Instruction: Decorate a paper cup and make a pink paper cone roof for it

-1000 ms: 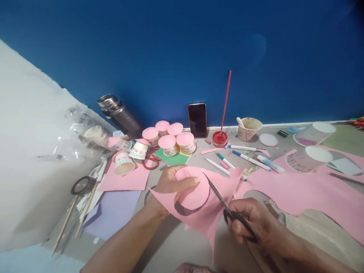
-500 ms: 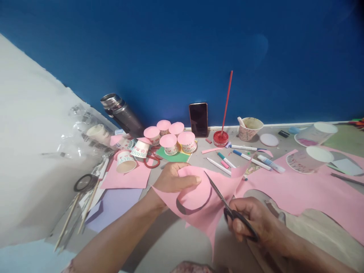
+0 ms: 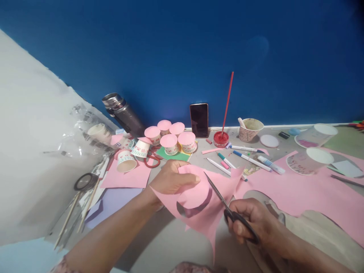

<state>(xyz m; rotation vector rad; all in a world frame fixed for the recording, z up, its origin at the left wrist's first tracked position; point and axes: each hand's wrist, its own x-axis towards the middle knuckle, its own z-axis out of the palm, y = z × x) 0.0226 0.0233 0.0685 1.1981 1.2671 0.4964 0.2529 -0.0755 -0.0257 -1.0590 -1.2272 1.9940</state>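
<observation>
Between the thumb and fingers of my left hand (image 3: 170, 180) is a sheet of pink paper (image 3: 218, 193), raised above the table. A round piece (image 3: 195, 193) is partly cut out of it, with a curved gap along its lower edge. My right hand (image 3: 253, 223) grips black-handled scissors (image 3: 220, 195), fingers in the loops. Their blades lie at the right side of the round piece, tip near its upper edge. Beyond my left hand stand several small patterned paper cups (image 3: 171, 150) upside down, topped with pink paper discs (image 3: 168, 140).
A steel flask (image 3: 123, 113) leans at the back left. Against the blue wall stands a phone (image 3: 199, 120), beside a red pot (image 3: 221, 139) holding a red stick. Markers (image 3: 251, 160) lie behind the scissors. Larger pink paper (image 3: 309, 193) and clear cups (image 3: 309, 161) are on the right.
My left hand and the pink paper have shifted slightly left. The scissors stay almost in place at the round piece's edge, and the gap beside it looks a little wider.
</observation>
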